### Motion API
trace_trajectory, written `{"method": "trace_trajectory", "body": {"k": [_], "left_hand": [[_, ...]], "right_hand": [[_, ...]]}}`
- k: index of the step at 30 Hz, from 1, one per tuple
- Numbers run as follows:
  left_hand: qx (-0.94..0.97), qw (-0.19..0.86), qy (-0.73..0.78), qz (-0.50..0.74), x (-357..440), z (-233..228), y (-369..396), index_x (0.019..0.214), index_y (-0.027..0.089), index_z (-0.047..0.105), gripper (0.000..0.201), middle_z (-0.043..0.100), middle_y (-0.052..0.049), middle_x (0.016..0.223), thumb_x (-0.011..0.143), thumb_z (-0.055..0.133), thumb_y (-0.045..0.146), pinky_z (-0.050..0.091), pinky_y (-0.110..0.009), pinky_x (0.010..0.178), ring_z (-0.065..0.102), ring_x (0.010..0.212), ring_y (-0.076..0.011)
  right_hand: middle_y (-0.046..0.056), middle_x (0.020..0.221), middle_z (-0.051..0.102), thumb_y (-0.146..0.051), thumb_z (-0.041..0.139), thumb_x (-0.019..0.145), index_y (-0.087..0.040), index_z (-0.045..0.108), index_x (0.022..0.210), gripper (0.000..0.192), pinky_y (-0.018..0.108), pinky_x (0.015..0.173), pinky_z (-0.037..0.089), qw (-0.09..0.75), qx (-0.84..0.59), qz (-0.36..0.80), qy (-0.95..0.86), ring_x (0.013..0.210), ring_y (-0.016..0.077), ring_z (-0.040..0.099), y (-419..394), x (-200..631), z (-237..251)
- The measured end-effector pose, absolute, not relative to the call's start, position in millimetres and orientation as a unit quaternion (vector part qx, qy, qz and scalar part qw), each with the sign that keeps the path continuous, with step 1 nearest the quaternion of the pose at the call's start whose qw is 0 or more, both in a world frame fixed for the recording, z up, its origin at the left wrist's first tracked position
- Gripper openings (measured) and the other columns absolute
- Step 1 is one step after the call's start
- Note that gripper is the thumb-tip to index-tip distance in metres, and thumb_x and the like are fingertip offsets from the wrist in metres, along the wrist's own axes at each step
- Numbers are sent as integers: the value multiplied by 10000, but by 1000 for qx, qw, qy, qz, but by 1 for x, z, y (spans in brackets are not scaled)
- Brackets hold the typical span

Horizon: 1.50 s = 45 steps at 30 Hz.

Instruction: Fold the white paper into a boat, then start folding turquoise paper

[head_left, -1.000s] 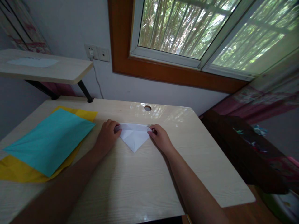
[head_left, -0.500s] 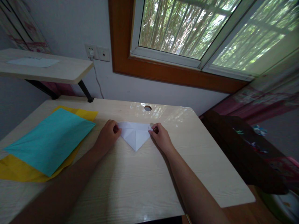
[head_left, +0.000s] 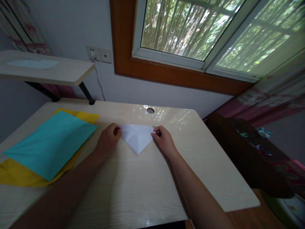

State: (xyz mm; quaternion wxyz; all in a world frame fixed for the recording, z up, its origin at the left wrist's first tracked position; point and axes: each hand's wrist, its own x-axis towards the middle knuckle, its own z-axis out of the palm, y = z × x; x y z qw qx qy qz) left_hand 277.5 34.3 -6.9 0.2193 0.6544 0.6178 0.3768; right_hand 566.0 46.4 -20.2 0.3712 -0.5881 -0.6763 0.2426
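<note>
Daylight from a wide window (head_left: pixel 190 31) at twelve o'clock falls on a pale wood-grain worktop (head_left: pixel 143 184), leaving a glare patch around a small round cable hole (head_left: pixel 150 110). Near the middle of the worktop lies a white folded paper (head_left: pixel 137 137), shaped as a triangle with its long edge toward the window and its point toward the person. It lies flat, with a centre crease running down to the tip.

The left hand (head_left: pixel 108 140) grips the paper's nine o'clock corner, fingers curled and pinched on the edge. The right hand (head_left: pixel 164 140) pinches the three o'clock corner in the same way. Holding both ends at once probably keeps the long edge taut and square.

At nine o'clock, well apart from the hands, a teal sheet (head_left: pixel 51 143) lies on top of a yellow sheet (head_left: pixel 21 175), both unfolded and out of the way. A raised shelf (head_left: pixel 59 71) stands at ten o'clock, with a wall socket (head_left: pixel 98 54) just beside it and a cord hanging down.
</note>
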Motion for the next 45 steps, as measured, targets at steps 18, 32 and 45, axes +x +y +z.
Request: {"method": "trace_trajectory", "body": {"k": [18, 32, 45], "left_hand": [[630, 253, 614, 402, 273, -8, 36, 1000, 212, 644, 253, 728, -42, 939, 931, 496, 406, 514, -331, 766, 689, 808, -212], [741, 159, 560, 334, 274, -19, 40, 1100, 215, 695, 262, 718, -96, 1096, 886, 549, 251, 490, -447, 964, 642, 1026, -281], [776, 75, 551, 299, 273, -23, 40, 880, 200, 653, 78, 636, -81, 910, 876, 579, 225, 490, -441, 875, 584, 897, -269]], "right_hand": [[1, 796, 621, -290, 632, 800, -223, 612, 936, 154, 318, 680, 452, 381, -580, 240, -678, 691, 185, 566, 47, 566, -21], [23, 880, 633, -288, 615, 824, -221, 619, 961, 152, 330, 719, 464, 372, -567, 227, -699, 754, 194, 581, 48, 568, -22], [1, 856, 626, -287, 618, 805, -227, 567, 1009, 220, 316, 683, 457, 370, -574, 257, -683, 715, 183, 581, 45, 565, -17]]}}
